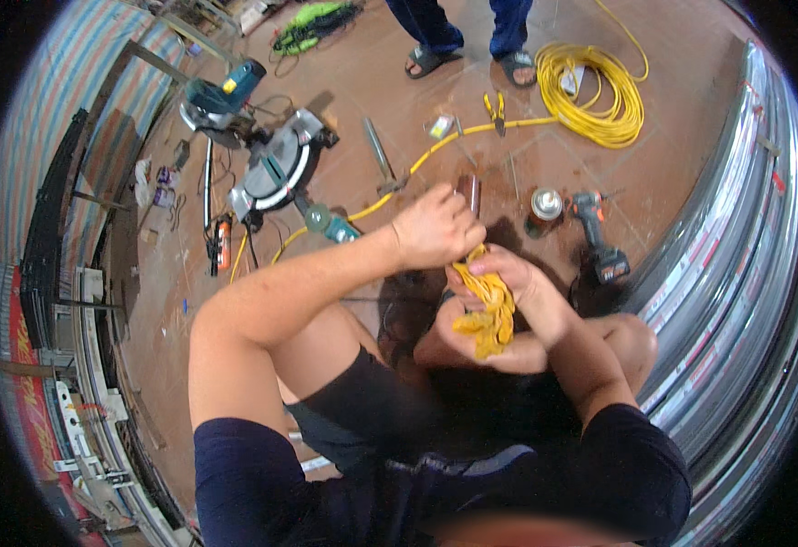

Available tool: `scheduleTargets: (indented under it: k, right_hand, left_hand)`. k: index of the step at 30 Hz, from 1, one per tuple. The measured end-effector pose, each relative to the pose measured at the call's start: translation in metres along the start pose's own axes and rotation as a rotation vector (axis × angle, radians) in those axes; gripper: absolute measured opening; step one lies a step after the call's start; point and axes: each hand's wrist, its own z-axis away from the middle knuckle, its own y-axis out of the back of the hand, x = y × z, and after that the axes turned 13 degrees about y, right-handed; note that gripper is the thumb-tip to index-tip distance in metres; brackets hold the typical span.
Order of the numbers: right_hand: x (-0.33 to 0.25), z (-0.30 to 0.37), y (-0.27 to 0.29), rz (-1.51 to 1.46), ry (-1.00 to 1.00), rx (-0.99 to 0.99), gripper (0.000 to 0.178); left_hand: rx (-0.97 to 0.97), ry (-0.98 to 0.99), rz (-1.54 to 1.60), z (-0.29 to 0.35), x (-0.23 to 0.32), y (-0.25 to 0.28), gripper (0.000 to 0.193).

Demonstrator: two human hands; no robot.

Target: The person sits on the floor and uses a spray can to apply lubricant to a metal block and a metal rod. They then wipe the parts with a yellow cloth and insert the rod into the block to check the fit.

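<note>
A crumpled yellow cloth [490, 314] is bunched between my two hands, over my crossed legs. My left hand [440, 228] is closed in a fist at its upper end, with the fingers curled out of sight. Lower down, my right hand [507, 275] wraps round the gathered cloth, and a loose end hangs below the palm. Just beyond my left fist a short brown bar [469, 193] stands out against the floor; its near end is hidden. A spray can [545, 205] and a cordless drill [592, 232] are to the right of my hands.
A mitre saw [276, 169] and a teal angle grinder [333, 224] stand left. A yellow hose coil [590, 96], yellow-handled pliers [496, 114] and a metal hammer [381, 155] lie ahead. Another person's sandalled feet [431, 61] are at the far side. Wrapped metal profiles [736, 273] line the right.
</note>
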Motion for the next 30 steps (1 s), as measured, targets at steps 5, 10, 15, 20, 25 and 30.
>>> scheduleTargets:
  k: [5, 10, 15, 20, 25, 30]
  right_hand:
    - [0.003, -0.014, -0.001, 0.908, 0.093, 0.359, 0.035]
    - [0.0, -0.022, -0.009, 1.44, 0.043, 0.502, 0.046]
    - [-0.001, -0.022, -0.026, 1.86, 0.093, 0.602, 0.043]
    - [-0.013, -0.021, -0.039, 1.943, 0.122, 0.619, 0.05]
    - [-0.031, -0.012, -0.041, 1.423, 0.116, 0.615, 0.043]
    - [-0.024, -0.012, -0.02, 1.484, 0.348, 0.596, 0.036]
  left_hand:
    - [-0.256, 0.135, -0.137, 0.006, 0.009, -0.007, 0.014]
    - [-0.432, 0.208, -0.192, 0.003, 0.013, -0.012, 0.014]
    - [-0.587, 0.308, -0.128, -0.005, 0.009, -0.017, 0.013]
    - [-0.698, 0.453, -0.031, -0.015, -0.001, -0.017, 0.015]
    - [-0.754, 0.511, 0.028, -0.021, -0.006, -0.014, 0.02]
    - [-0.558, 0.478, 0.032, -0.021, -0.008, -0.015, 0.02]
